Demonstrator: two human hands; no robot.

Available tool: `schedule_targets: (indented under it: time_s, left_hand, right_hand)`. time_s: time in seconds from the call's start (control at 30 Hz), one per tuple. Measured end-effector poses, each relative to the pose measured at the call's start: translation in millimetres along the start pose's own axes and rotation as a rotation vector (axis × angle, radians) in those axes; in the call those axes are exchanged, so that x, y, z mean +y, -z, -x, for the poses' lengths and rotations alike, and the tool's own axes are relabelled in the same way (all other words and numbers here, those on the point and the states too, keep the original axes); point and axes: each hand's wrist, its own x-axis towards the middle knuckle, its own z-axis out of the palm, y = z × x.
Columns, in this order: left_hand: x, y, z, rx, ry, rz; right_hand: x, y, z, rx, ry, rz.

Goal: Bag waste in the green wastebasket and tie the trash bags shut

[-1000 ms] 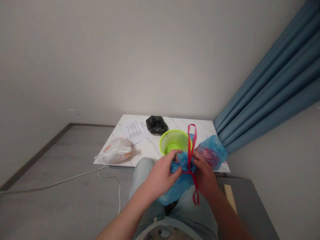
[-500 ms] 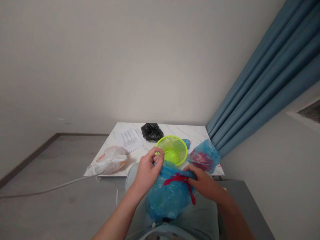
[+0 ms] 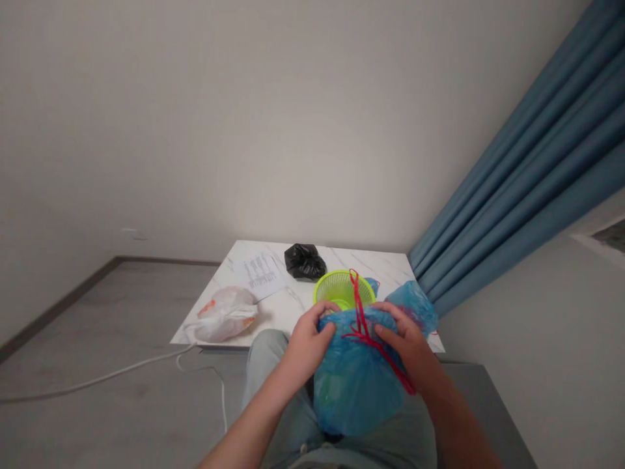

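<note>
Marble-look tabletop (image 3: 293,306) is showing ahead, with a lime-green basket (image 3: 342,290) sitting on it, partly hidden. Just in front of that basket, a blue plastic bag (image 3: 359,384) is bulging over the person's lap, its contents not readable through the plastic. Left hand (image 3: 307,345) is gripping the bag's near side, fingers curled on it; right hand (image 3: 407,345) is pressing on the other side, fingers spread, palm hidden. Red cord (image 3: 364,326) is crossing the bag between the hands, any knot hard to make out.
</note>
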Motion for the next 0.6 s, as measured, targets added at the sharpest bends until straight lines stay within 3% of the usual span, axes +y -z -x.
schedule_targets:
  time_s: [0.07,0.2,0.27,0.37,0.43,0.5,0.6]
  left_hand:
    - [-6,6.4,-1,0.162,0.032,-0.149]
    - [-8,18.6,-3,0.374,-0.129,-0.523]
    - [-9,24.8,-5,0.427,-0.141,-0.678]
    - [-13,37.6,-9,0.404,-0.025,-0.807]
    - [-17,46.5,-11,0.340,0.079,-0.786]
    - [-21,52.4,-14,0.255,0.195,-0.631]
    - [-21,51.9,-20,0.098,0.351,-0.068]
  right_hand:
    - [12,4,-5,0.080,0.094,0.288]
    - [28,7,-10,0.182,0.223,0.684]
    - [28,8,-8,0.288,0.258,0.808]
    - [23,15,-4,0.421,0.227,0.957]
    - [19,24,-2,0.456,0.180,1.020]
    - [19,33,-3,0.469,0.149,1.062]
    - [19,45,-8,0.519,0.140,1.012]
